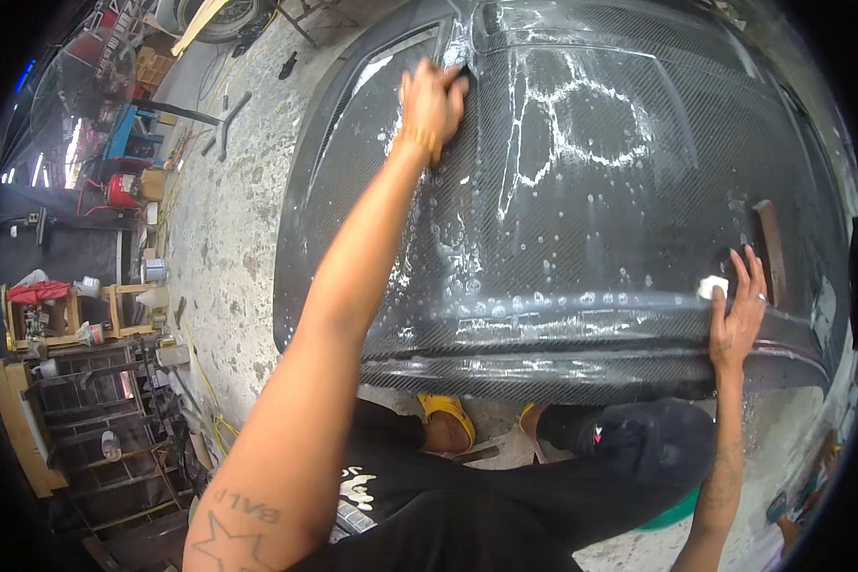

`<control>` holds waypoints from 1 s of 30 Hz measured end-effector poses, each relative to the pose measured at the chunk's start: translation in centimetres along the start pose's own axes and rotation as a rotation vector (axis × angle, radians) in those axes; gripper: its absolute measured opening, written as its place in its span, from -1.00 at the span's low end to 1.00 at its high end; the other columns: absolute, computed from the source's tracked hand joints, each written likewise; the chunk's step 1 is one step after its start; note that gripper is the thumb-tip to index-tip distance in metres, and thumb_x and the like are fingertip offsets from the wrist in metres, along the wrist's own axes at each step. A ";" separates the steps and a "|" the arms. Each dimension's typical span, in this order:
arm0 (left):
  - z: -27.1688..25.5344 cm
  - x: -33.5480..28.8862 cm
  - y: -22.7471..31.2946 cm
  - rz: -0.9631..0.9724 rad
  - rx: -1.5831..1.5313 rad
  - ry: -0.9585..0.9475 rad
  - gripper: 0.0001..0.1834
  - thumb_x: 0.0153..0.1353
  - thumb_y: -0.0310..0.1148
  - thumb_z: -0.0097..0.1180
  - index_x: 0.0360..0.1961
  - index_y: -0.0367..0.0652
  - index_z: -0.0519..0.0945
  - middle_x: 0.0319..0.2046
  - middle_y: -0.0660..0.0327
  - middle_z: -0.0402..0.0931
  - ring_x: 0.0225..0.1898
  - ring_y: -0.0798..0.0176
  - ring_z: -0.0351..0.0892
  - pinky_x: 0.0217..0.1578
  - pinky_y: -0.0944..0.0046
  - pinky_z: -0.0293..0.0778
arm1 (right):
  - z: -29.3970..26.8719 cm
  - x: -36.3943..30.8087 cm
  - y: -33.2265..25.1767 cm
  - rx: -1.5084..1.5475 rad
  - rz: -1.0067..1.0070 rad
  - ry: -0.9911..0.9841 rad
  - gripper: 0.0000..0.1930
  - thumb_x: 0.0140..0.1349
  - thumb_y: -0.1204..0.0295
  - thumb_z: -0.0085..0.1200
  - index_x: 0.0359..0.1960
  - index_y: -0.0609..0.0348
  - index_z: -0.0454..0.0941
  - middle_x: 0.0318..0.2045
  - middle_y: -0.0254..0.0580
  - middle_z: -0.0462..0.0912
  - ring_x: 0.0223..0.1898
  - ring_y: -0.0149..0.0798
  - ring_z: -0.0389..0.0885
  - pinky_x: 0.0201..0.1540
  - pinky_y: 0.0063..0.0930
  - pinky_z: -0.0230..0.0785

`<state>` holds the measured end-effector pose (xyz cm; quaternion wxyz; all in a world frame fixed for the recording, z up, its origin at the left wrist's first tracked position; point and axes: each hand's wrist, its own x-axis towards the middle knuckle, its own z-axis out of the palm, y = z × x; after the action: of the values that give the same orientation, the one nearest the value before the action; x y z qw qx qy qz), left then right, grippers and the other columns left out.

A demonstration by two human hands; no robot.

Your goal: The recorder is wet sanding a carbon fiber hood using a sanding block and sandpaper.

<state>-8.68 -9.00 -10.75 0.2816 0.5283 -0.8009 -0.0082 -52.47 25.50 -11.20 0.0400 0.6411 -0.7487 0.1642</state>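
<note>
A large black panel with a carbon-fibre weave, shaped like a car hood (582,229), lies before me, wet with drops and whitish suds. My left hand (434,103) reaches to its far left part, fingers bent over a small dark pad (464,72) pressed on the surface beside a raised ridge. Motion slightly blurs that hand, and most of the pad is hidden under it. Near the panel's right front edge rests my right hand (740,310), its fingers stretched out and apart. The thumb of that hand touches a white lump (712,286), whose kind I cannot make out.
Beside my right hand is a curved brown strip (771,253). My yellow shoes (446,419) stand under the panel's near edge. Along the left are a black metal stand (224,124), a red tank (124,191), wooden shelving (114,310) and a yellow cord (221,429) on the stained concrete floor.
</note>
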 end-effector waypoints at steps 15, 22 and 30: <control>-3.2 -9.0 3.6 0.135 0.211 0.043 -0.69 0.40 -0.39 0.12 0.02 -0.44 0.59 -0.03 -0.27 0.50 -0.04 -0.34 0.51 0.09 -0.22 0.43 | 0.4 -0.8 0.8 -0.036 -0.010 0.000 -0.45 0.51 0.00 -0.11 0.43 -0.08 0.38 0.52 -0.25 0.25 0.56 0.02 0.12 0.55 -0.01 -0.08; 1.2 -0.9 -0.1 0.010 0.161 0.076 -0.77 0.35 -0.32 0.14 -0.17 -0.30 0.65 -0.09 -0.19 0.50 -0.05 -0.34 0.52 0.17 -0.26 0.40 | 2.4 0.3 -0.3 0.025 -0.026 0.015 -0.45 0.52 -0.03 -0.13 0.43 -0.11 0.38 0.50 -0.28 0.28 0.54 -0.02 0.14 0.55 -0.01 -0.09; -9.5 -20.6 7.4 0.048 -0.090 -0.266 -0.46 0.27 -0.42 0.26 0.30 -0.09 0.56 0.05 -0.08 0.50 0.03 -0.27 0.46 0.22 -0.31 0.30 | 1.0 -1.2 1.6 -0.016 -0.002 0.020 -0.46 0.53 -0.01 -0.13 0.44 -0.13 0.37 0.52 -0.31 0.26 0.56 -0.04 0.11 0.53 0.02 -0.08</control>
<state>-4.70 14.54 -9.57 0.1964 0.4902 -0.8424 -0.1072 -53.67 26.56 -12.80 0.0527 0.6397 -0.7490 0.1644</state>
